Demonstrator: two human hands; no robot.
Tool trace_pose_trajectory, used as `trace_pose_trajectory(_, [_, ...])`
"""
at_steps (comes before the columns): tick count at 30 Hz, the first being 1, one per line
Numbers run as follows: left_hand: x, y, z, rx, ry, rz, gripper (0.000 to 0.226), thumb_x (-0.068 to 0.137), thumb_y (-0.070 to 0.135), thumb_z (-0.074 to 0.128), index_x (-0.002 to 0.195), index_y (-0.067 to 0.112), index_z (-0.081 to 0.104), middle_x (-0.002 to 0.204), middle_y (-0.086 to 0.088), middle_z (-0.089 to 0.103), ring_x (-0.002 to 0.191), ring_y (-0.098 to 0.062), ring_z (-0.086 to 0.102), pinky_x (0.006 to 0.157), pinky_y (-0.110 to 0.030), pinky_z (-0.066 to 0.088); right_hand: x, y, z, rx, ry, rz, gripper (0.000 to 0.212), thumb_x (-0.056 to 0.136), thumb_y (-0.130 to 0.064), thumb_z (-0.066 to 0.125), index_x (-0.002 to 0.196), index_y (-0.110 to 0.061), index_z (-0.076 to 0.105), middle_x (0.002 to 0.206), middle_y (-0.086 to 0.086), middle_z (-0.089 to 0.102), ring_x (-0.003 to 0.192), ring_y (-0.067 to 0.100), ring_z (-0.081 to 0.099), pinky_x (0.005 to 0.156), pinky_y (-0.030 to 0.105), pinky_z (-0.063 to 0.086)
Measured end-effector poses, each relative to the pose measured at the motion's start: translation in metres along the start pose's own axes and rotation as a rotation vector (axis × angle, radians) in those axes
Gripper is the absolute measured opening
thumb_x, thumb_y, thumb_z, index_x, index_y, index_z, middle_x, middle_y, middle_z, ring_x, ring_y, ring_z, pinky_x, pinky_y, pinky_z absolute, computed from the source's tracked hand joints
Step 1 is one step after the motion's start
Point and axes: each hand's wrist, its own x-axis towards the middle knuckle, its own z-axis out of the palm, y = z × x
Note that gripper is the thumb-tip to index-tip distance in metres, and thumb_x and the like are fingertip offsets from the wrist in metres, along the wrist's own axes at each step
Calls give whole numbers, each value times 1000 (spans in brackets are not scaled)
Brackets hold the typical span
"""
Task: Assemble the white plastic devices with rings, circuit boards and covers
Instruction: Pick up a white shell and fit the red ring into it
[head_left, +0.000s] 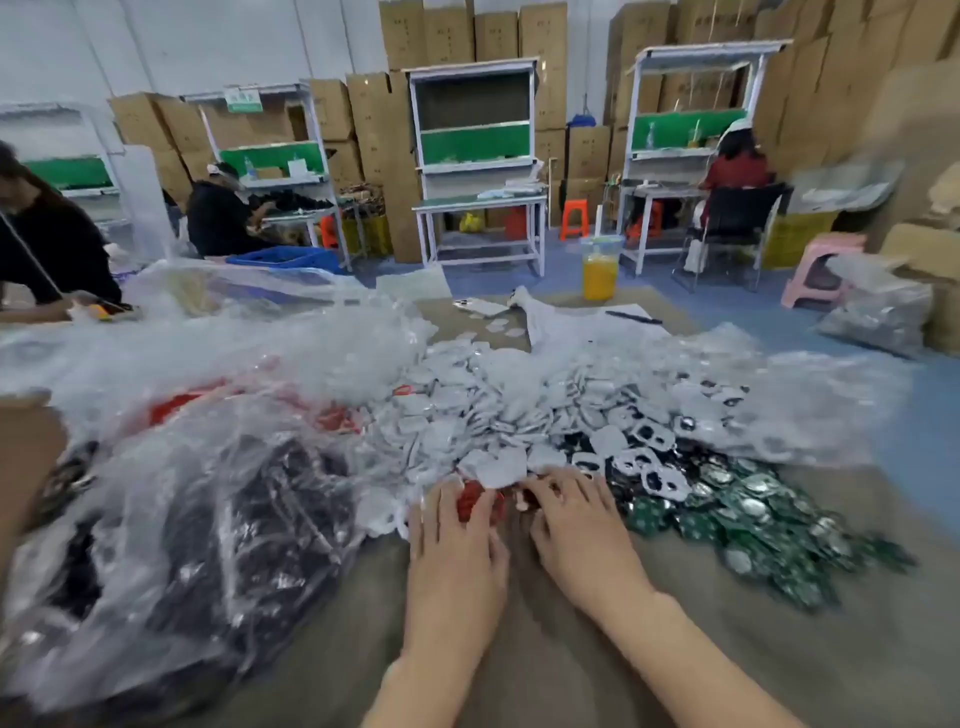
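Head view: left hand (457, 545) has its fingers curled round a red ring (470, 503) at the near edge of the white plastic pile (467, 415) on the desk (519, 654). Beside it, right hand (582, 530) fingers bend onto the pile; too blurred to tell its grip. Heap of green circuit boards (753, 512) lies to its right.

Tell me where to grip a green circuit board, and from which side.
Pinch a loose board atop the green circuit boards by its rim, coming from above with the right hand, which lies nearest. They lie flat and overlapped, so rims are likely the only free hold.
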Motion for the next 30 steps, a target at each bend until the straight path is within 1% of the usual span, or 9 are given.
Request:
trace_pose_trajectory(1, [-5,0,-4,4,-10,-2,49,80,22,79,128,15,70,137,-23,60,129,-42,56,111,-58,37,-5,-1,-5,2,-72,35,48,102,-30,42,150,-28,38,157,2,36,147,23,28,123,43,10])
trace_pose_trajectory(3, [-14,-3,-13,2,9,-44,56,83,31,78,134,14,65,143,-26,54,135,-44,50,113,-60,36,-18,-5,-13,-6,-111,80,52,106,-33,28,157,-28,22,165,2,19,153,22,12,124,42,0])
trace_pose_trajectory(6, [-24,-9,-16,-36,-106,-159,61,102,48,44,156,23,31,165,-17,21,154,-33,17,124,-48,12,-36,-6,-20,23,-164,104,52,107,-35,23,158,-26,19,167,3,13,154,21,7,125,42,2])
trace_pose_trajectory(8, [-27,-12,-16,-103,-109,-177,59,104,48,35,158,26,25,168,-10,15,155,-27,10,125,-43,11,-41,-6,-25,12,-166,94,51,107,-34,24,157,-25,23,164,2,20,152,21,14,125,42,8])
trace_pose_trajectory(14, [-23,-12,-16,-83,-97,-139,54,103,51,37,153,30,33,164,-4,24,153,-23,17,122,-41,21,-39,-4,-20,23,-105,77,48,104,-35,29,151,-26,32,154,-1,36,142,18,31,121,36,21])
trace_pose_trajectory(21, [15,-15,0,29,-19,49,59,97,51,53,149,24,46,157,-12,39,149,-32,31,122,-51,21,4,-7,-6,48,-102,-23,53,105,-37,28,157,-28,19,164,2,20,152,21,15,124,42,7])
trace_pose_trajectory(24, [36,-16,2,48,-43,91,54,90,49,67,136,22,60,143,-10,56,137,-31,49,113,-50,39,27,-7,2,41,-100,-90,53,106,-36,28,157,-28,18,164,3,19,152,22,14,124,43,5])
trace_pose_trajectory(27, [45,-18,7,27,-1,131,41,68,37,90,104,23,75,112,-6,72,107,-30,69,88,-48,56,41,-5,9,72,-93,-138,45,106,-35,34,150,-28,37,160,2,31,147,23,27,123,40,10])
trace_pose_trajectory(30, [48,-23,14,-18,65,137,34,67,31,92,96,25,75,108,-5,73,100,-30,70,85,-47,56,43,-2,17,135,23,-144,29,100,-30,55,126,-24,64,140,2,56,129,25,52,116,43,31])
